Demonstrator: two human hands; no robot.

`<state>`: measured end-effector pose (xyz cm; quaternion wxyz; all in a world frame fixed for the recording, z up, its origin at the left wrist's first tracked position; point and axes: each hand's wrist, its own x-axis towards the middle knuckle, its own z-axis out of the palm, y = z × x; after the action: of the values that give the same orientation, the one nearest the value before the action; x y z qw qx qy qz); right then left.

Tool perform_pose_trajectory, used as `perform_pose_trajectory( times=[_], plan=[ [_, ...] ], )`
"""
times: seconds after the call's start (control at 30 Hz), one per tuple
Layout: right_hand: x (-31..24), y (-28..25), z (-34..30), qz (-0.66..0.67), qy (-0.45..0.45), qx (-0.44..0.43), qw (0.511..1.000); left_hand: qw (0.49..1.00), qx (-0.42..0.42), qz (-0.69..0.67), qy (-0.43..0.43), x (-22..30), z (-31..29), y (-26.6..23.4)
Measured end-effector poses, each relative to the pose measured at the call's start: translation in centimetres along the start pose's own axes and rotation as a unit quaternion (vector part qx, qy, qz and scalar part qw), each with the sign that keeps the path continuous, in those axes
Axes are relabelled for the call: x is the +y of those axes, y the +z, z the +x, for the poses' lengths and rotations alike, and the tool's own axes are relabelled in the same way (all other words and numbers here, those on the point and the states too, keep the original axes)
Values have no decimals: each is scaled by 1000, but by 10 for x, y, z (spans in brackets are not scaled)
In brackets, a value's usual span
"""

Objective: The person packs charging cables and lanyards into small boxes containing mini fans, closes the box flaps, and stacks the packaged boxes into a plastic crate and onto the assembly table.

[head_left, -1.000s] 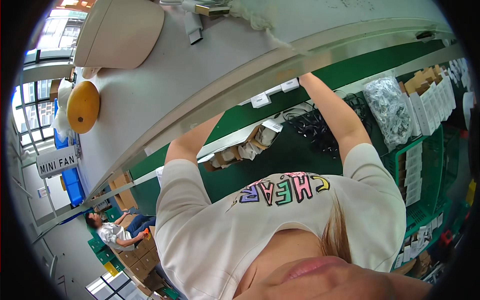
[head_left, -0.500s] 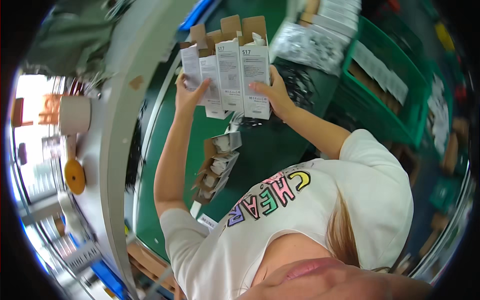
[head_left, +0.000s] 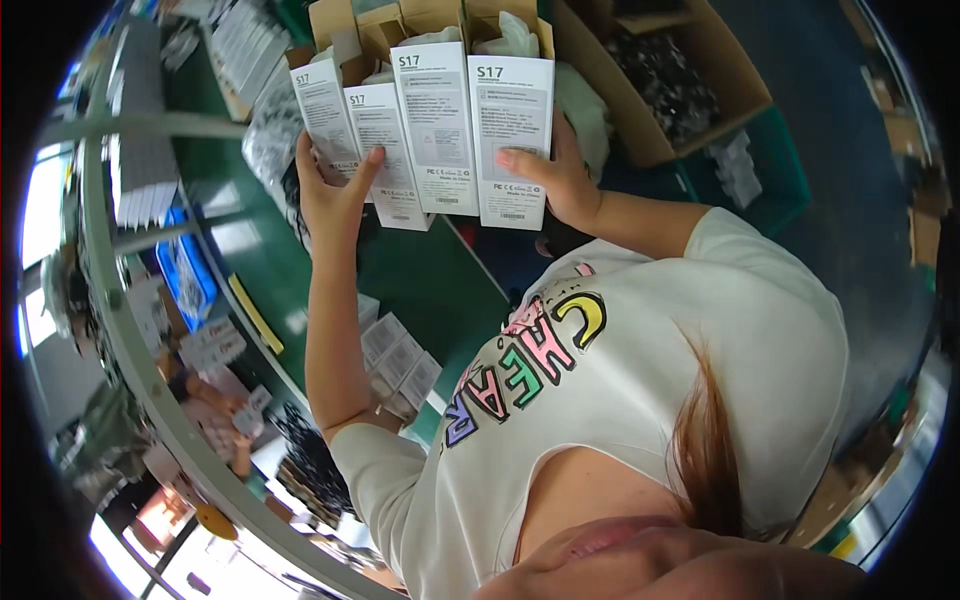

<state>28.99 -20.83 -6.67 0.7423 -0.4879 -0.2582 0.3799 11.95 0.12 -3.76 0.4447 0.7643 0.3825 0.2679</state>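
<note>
Several tall, narrow white boxes [head_left: 437, 140] stand side by side in a row between my two hands, raised above the workbench. Brown cardboard flaps stick up from their tops, and whitish wrapped contents [head_left: 514, 38] show inside. My left hand [head_left: 333, 197] is closed on the left end of the row, its thumb lying across a front face. My right hand [head_left: 570, 182] clamps the right end, thumb on the front of the last box [head_left: 512, 195]. The rest of my fingers are mostly hidden behind the boxes.
More white boxes [head_left: 400, 360] stand on the green bench [head_left: 440, 290] by my left forearm. Clear plastic bags [head_left: 270, 130] lie beyond my left hand. At the far right, a brown carton [head_left: 735, 95] holds dark parts, near a green crate [head_left: 785, 195]. Another person's hand [head_left: 232, 405] shows at left.
My view has swung to the right with my body, and the bench and surroundings have shifted. The row of boxes stays gripped in both hands and looks closer and larger.
</note>
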Motion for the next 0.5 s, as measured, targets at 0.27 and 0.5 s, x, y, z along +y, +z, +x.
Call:
perform_pose_trajectory(
  times=[0.27, 0.5],
  plan=[
    [-12, -132, -76, 1, -20, 191, 981, 984, -167, -9, 56, 0, 9, 184],
    [-7, -246, -156, 36, -22, 325, 945, 953, -280, 65, 94, 27, -33, 336]
  ],
)
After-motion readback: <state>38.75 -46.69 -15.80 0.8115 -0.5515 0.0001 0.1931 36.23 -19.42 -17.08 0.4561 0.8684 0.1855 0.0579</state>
